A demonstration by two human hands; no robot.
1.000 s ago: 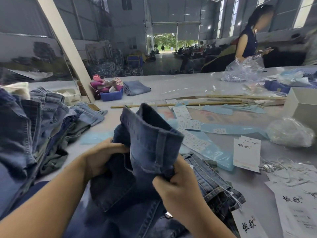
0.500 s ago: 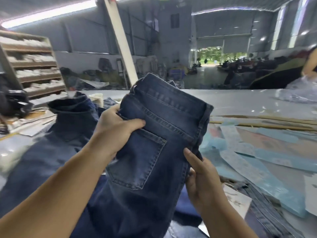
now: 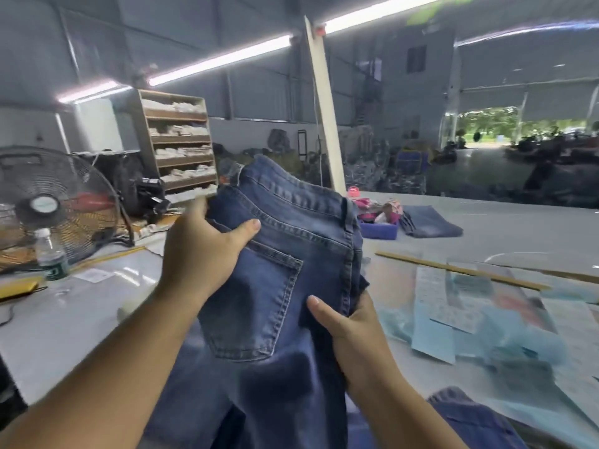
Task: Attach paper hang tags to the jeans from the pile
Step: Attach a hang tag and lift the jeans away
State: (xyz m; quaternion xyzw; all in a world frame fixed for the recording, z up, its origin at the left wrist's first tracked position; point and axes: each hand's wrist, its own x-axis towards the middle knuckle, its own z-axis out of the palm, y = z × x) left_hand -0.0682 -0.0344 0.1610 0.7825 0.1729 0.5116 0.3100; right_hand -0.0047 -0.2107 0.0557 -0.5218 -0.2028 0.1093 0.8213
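Above the grey table [image 3: 81, 322], both hands, left hand [image 3: 201, 254] and right hand [image 3: 348, 328], grip jeans [image 3: 285, 254] upright, waistband up, legs hanging.

Bare table [image 3: 81, 322] left; bottle [image 3: 52, 258] and fan [image 3: 55, 205] stand behind.

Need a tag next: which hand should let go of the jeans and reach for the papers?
Probably the right hand: the papers lie on its side, while the left hand grips the jeans near the waistband.

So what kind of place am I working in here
Probably a garment factory's finishing area: you're holding jeans over a long work table, paper labels lie spread on it, and a shelf rack stands behind.
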